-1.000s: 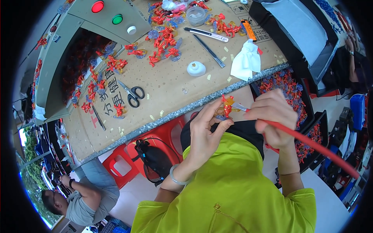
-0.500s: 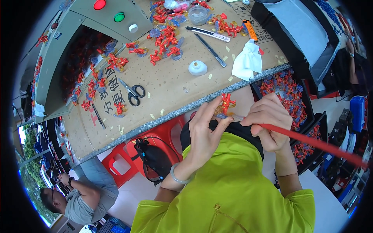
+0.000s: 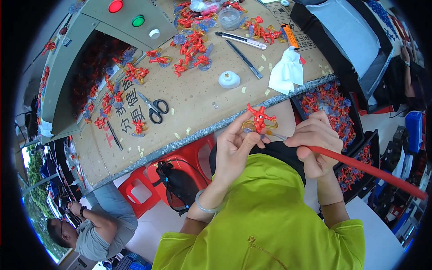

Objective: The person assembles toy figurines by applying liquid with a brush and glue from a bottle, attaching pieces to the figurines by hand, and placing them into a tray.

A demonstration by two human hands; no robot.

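A small red toy figurine (image 3: 258,118) with yellow translucent parts is pinched between the thumb and fingers of my left hand (image 3: 235,146), in front of the table edge. My right hand (image 3: 318,143) is closed round a long red rod-like tool (image 3: 366,167). The tool's thin pale tip points left, close under the figurine; whether it touches is too small to tell. The tool's red end runs off to the lower right.
On the table (image 3: 198,101) are many red figurines (image 3: 193,47), scissors (image 3: 156,110), a box cutter (image 3: 240,39), a white bottle (image 3: 228,79) and a white cloth (image 3: 287,72). A grey machine (image 3: 67,67) stands left. Trays of figurines (image 3: 330,105) sit at right. Another person (image 3: 101,225) is at lower left.
My left hand has turned the figurine, so its limbs now spread wide and it sits slightly higher. My right hand, with the red tool, has shifted slightly right.
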